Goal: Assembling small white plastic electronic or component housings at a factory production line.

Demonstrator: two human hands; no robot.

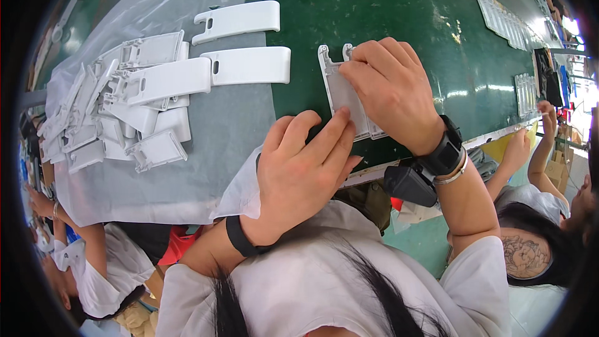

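Panel (339, 90), white, two-pronged, lies with its recessed side up on the green counter (399, 12), by the near edge, probably for easy view and reach. Right hand (394, 90) curls over its right side, seemingly to steady it; grip partly hidden, cannot tell if it pinches. Left hand (306, 165) loosely spread, one fingertip on the panel. White covers (168, 81) heaped on translucent sheet (231, 143), perhaps against scratches.

One left hand (302, 178) and one right hand (393, 93) touched at least one white panel (340, 92) near the front edge of one desk (449, 43); over ten overlapping white casings (171, 80) lay leftward, two ribbed pieces (499, 19) rightward.
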